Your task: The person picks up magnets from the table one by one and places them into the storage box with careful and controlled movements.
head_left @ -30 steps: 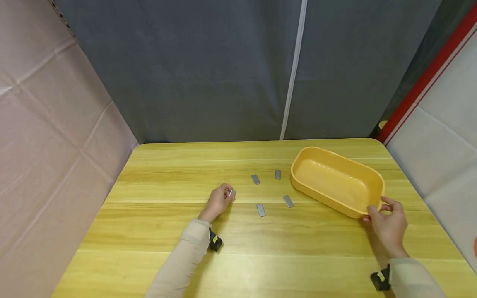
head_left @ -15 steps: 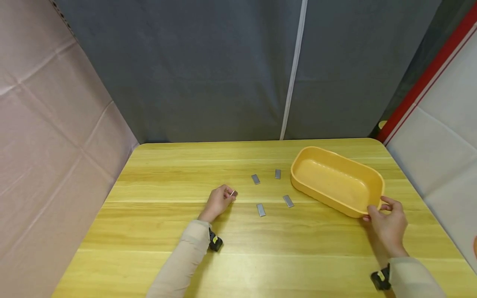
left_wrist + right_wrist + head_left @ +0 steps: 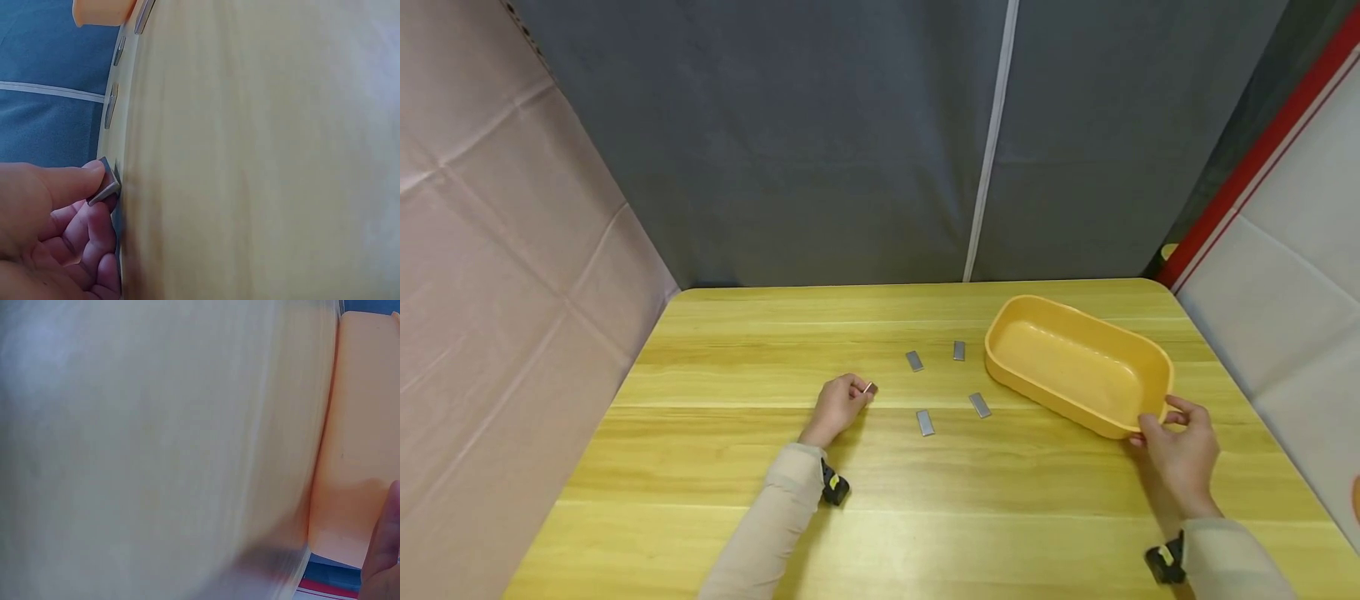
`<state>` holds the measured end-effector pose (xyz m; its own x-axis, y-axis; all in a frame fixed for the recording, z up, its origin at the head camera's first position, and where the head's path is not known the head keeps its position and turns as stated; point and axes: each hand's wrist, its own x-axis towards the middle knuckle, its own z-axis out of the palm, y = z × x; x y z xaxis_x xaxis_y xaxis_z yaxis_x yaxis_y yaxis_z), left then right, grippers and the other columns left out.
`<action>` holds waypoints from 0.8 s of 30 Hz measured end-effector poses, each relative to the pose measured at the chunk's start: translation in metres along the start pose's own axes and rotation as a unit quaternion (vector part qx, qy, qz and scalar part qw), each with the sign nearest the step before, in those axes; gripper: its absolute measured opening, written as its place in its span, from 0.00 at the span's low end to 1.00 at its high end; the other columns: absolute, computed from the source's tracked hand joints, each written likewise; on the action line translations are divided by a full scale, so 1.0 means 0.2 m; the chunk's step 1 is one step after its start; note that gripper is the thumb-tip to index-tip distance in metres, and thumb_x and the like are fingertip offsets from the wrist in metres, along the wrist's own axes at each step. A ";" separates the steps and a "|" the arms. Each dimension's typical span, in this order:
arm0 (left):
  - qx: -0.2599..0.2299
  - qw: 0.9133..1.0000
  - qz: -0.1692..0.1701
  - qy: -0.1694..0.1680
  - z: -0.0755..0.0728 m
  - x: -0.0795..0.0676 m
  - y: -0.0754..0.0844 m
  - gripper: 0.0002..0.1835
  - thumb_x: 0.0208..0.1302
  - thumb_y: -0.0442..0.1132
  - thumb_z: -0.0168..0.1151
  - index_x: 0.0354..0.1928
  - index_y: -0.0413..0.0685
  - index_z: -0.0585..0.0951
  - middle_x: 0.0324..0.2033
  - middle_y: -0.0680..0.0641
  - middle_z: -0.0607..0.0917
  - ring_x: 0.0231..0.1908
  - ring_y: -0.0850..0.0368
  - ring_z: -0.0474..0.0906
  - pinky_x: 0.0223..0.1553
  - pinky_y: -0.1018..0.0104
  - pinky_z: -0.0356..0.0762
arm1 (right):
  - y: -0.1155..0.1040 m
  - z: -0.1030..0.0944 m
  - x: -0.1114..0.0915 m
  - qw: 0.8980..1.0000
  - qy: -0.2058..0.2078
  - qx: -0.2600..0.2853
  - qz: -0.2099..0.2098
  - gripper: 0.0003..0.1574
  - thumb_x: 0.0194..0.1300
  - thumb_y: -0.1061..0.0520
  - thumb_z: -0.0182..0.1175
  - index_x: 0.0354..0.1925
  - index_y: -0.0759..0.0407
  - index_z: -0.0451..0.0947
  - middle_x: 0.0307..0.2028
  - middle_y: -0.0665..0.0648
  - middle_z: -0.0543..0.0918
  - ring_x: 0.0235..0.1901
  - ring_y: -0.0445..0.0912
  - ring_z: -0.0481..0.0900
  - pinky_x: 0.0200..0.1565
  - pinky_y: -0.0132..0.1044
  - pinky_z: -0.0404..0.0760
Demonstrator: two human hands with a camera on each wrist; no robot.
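My left hand (image 3: 837, 407) pinches a small flat grey metal piece (image 3: 871, 388) between thumb and fingers. In the left wrist view this rectangular metal piece (image 3: 105, 183) is tilted, one edge at or just over the tabletop; I cannot tell whether it touches. Several similar grey pieces lie flat to its right, among them a near piece (image 3: 925, 422) and a far piece (image 3: 959, 351). At the right, my right hand (image 3: 1186, 454) grips the near corner of a yellow plastic tray (image 3: 1037, 392), thumb over the rim. Nothing lies in the tray.
The wooden table (image 3: 715, 467) ends at the back against a dark grey curtain (image 3: 820, 167). A pale cloth wall (image 3: 512, 275) stands at the left, and a white panel (image 3: 1292, 242) with a red edge at the right. Both wrists carry small black cameras.
The metal piece in my left hand has turned slightly, its face going from bright to dark. Otherwise the left hand has barely shifted. The right hand and the tray have stayed in place.
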<state>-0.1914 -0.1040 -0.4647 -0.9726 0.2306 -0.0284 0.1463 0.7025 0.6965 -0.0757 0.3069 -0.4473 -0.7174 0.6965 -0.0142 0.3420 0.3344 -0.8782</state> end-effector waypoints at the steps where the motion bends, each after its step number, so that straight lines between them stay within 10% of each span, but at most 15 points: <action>1: 0.001 1.000 0.000 0.000 0.00 0.00 0.00 0.06 0.59 0.37 0.58 0.33 0.40 0.77 0.24 0.49 0.78 0.26 0.59 0.73 0.27 0.68 0.72 | 0.00 0.00 0.00 1.000 0.001 0.000 -0.001 0.31 0.53 0.62 0.53 0.56 0.69 0.60 0.33 0.57 0.64 0.09 0.31 0.70 0.12 0.28 0.72; 24: -0.154 0.984 -0.071 0.060 -0.02 0.03 -0.03 0.07 0.53 0.34 0.62 0.33 0.38 0.82 0.26 0.46 0.80 0.27 0.57 0.73 0.24 0.70 0.71 | 0.00 0.00 0.01 1.000 0.003 0.020 0.008 0.30 0.53 0.64 0.52 0.55 0.69 0.60 0.32 0.56 0.63 0.09 0.32 0.71 0.14 0.28 0.73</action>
<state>-0.1984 -0.1095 -0.4672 -0.9963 0.0512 -0.0691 -0.0361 0.4795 0.8768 -0.0769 0.3073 -0.4471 -0.7087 0.7051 -0.0252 0.3279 0.2975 -0.8966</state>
